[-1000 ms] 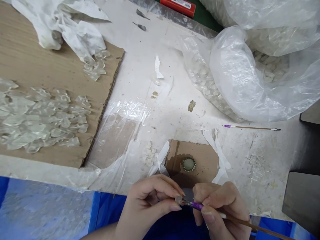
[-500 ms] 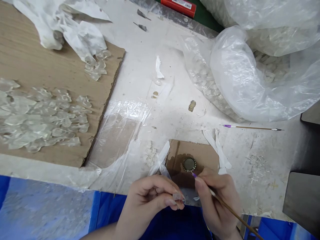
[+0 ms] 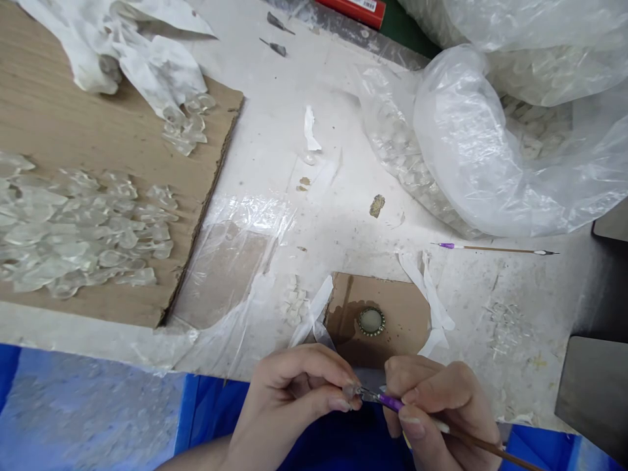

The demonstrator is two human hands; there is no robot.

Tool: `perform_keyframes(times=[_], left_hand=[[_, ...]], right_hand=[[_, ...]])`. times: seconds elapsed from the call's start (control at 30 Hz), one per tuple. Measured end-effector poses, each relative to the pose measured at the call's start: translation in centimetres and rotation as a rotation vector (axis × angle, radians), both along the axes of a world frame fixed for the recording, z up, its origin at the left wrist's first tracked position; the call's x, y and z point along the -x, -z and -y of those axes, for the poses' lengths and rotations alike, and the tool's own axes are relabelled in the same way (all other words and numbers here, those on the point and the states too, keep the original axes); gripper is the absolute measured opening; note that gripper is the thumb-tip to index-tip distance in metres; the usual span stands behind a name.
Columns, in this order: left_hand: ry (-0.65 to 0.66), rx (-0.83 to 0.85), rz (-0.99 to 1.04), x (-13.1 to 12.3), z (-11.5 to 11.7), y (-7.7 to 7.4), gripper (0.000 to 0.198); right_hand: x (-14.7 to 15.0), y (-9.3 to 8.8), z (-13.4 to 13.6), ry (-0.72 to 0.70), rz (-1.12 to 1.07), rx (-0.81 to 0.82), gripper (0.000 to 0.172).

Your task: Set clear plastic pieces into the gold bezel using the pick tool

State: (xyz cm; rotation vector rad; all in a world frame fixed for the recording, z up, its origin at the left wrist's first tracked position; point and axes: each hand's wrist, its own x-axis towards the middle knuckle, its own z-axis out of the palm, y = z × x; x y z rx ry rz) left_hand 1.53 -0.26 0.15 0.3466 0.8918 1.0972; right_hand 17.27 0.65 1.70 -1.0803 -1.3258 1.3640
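Observation:
Between the thumb and fingers of my left hand (image 3: pixel 304 392) is a small clear plastic piece (image 3: pixel 350 390). My right hand (image 3: pixel 436 405) grips a thin tool with a purple collar and a brown wooden handle (image 3: pixel 483 446), its fine tip touching or very close to the clear piece. Just beyond my hands a bottle cap (image 3: pixel 371 321) lies upturned on a small cardboard piece (image 3: pixel 402 301) with a dark wet-looking stain. What fills the cap looks greyish; I cannot tell its kind.
At left, a large cardboard sheet (image 3: pixel 122 124) bears many clear pieces (image 3: pixel 88 229) and a white cloth (image 3: pixel 152 69). Plastic bags (image 3: pixel 461 144) of pieces stand at back right. A second thin tool (image 3: pixel 500 249) lies before them. Small white bits (image 3: pixel 294 301) sit left of the stained cardboard.
My right hand has drawn the tool back from the bottle cap, toward me, and brought its tip to the clear piece. My left hand has stayed nearly in place.

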Motion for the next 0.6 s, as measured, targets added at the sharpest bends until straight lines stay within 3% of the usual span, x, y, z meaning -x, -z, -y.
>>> perform_keyframes(times=[0.43, 0.6], left_hand=[[-0.017, 0.005, 0.024, -0.2, -0.22, 0.0, 0.005], [-0.004, 0.05, 0.132, -0.14, -0.01, 0.14, 0.003]], right_hand=[[-0.2, -0.54, -0.26, -0.085, 0.046, -0.002, 0.007], [-0.03, -0.36, 0.02, -0.01, -0.038, 0.011, 0.008]])
